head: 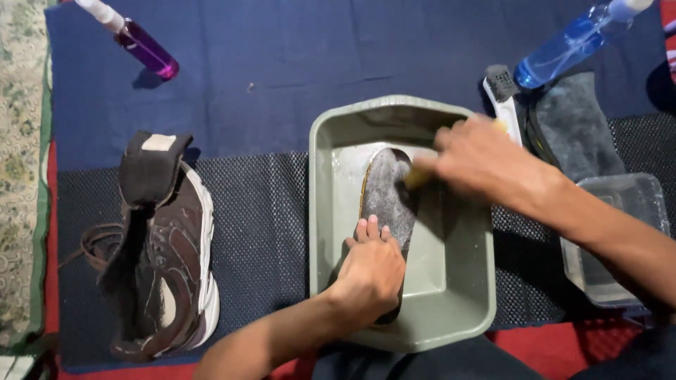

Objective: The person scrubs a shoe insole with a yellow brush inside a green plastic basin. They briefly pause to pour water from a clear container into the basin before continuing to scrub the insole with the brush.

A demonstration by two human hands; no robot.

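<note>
The left hand [372,271] presses flat on a grey insole [389,197] lying in a grey basin [465,309], fingers extended. The blurred right hand [479,158] is closed around a yellowish brush [417,177] touching the insole's upper end. A brown shoe [165,260] lies well left.

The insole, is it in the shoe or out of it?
Out. The insole lies in the grey tub, pinned by the left hand, while the shoe sits apart on the mat.

Left hand [371,271] presses palm down, fingers together; right hand [479,158], blurred, is curled in a grip.
</note>
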